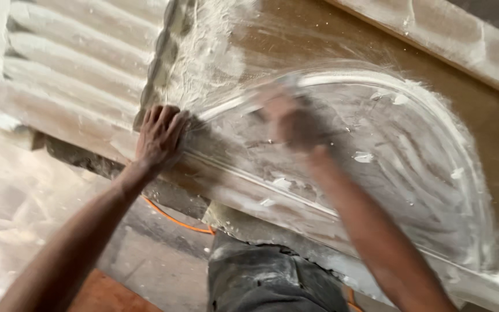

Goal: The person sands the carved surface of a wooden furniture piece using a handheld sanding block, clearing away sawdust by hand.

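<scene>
The arched wooden panel [376,144], white with filler, runs its long axis from ten to four o'clock across the view; the fluted board [70,63] sits at ten; the left hand [160,136] presses flat and unclenched on the panel's near edge; the right hand [290,118], blurred, rubs the arch at twelve, grip cannot be told; an orange cable [174,216] crosses the dusty floor [24,190].

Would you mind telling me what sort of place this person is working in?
Probably a woodworking or furniture workshop. A brown wooden panel with an arched moulding lies coated in white dust or filler, a fluted wooden section sits beside it, and an orange cable trails across the dusty floor.
</scene>
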